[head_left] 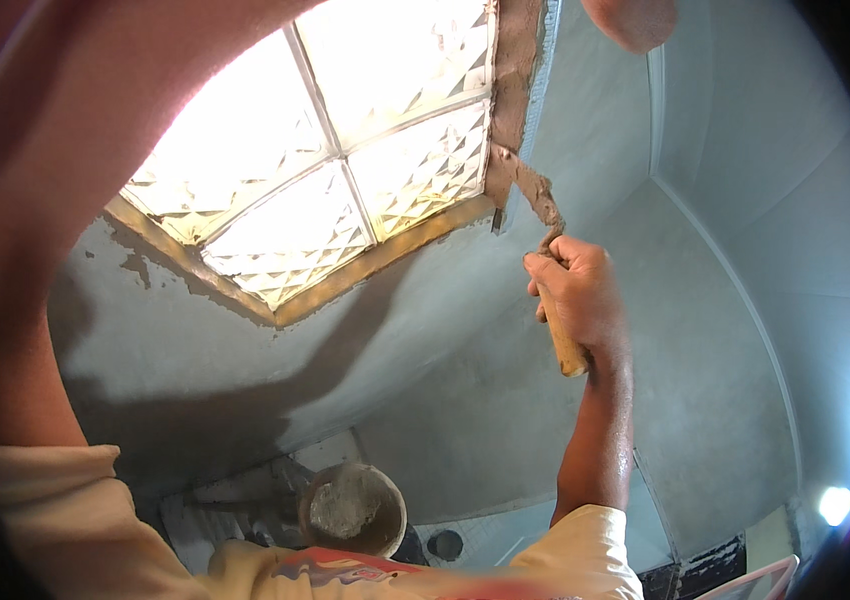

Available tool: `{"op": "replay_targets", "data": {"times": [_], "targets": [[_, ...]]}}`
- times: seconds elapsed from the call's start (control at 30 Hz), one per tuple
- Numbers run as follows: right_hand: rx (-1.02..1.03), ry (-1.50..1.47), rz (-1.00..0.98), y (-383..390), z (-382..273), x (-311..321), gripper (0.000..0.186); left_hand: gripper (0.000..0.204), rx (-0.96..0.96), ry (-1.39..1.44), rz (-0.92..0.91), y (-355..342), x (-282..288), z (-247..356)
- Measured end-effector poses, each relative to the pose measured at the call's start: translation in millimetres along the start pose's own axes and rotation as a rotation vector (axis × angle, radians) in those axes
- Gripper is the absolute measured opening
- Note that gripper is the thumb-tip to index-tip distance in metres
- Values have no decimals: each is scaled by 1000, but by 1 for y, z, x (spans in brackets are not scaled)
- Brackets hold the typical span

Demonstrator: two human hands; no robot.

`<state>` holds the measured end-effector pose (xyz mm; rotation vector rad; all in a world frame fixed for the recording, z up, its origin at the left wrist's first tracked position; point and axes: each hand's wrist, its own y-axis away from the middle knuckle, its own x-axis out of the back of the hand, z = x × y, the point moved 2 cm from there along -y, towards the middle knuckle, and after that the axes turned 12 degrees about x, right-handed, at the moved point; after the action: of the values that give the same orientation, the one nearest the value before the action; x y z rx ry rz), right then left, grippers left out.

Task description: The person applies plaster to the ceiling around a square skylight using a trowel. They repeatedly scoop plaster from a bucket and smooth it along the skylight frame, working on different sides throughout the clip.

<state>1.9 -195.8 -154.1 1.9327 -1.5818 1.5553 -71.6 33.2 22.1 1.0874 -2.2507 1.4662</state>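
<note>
My right hand (580, 290) is closed around the wooden handle of a trowel (570, 352). The trowel's mortar-smeared metal end reaches up to the right side of a bright window (345, 150), touching the lower corner of a strip of wet brown mortar (517, 70). A pale blue edge strip (542, 75) runs alongside that mortar. My left arm (15, 370) rises close on the left and leaves by the top edge. A blurred rounded bit of skin (633, 20) shows at the top right; I cannot tell its fingers or whether it holds anything.
Grey plastered walls (465, 370) surround the window, with a brown ledge (385, 265) along its lower side. Below, a round bucket (390, 510) contains grey material. A small dark round object (445, 545) lies beside it. A lit lamp (835, 505) glows at the lower right.
</note>
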Motion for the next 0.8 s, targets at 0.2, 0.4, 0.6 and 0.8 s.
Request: {"op": "replay_targets", "data": {"times": [0.2,0.4,0.6,0.8], "targets": [[102,-44,30,-1,-41,16,24,39,2,-5,-3,-2,6,0],[137,-62,38,-4,-65,24,24,39,10,-5,-3,1,10,-6],[204,-101,62,-9,-83,28,25,39,-1,22,-6,-1,12,-9],[267,-124,92,-12,-102,35,25,39,-7,26,-35,-6,14,-11]]}}
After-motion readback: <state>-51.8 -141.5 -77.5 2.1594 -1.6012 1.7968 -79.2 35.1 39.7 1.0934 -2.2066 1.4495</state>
